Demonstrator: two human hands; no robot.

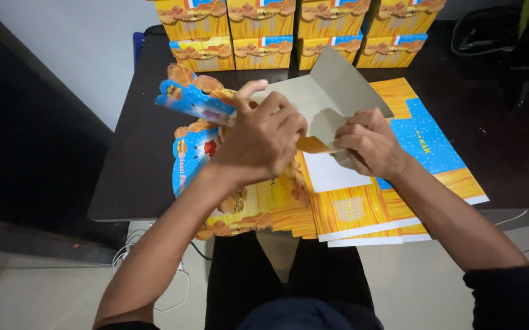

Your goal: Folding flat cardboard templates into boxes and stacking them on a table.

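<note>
Here the box blank [313, 98] is held up over the surface [142, 165], running left to right, left hand [258, 143] gripping its printed left end, right hand [368, 142] pinching a near flap.

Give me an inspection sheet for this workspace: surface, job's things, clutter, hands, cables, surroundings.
Surface: dark table, mostly covered by cardboard.
Job's things: carton blank held above the table, grey inside facing up, partly folded; flat blanks stacked beneath it, overhanging the near edge.
Clutter: nothing seen.
Hands: left hand and right hand both grip the carton blank at its fold.
Cables: white cable on the floor below the table; dark cables at far right.
Surroundings: folded boxes stacked in two rows at the back; white wall on the left.
</note>
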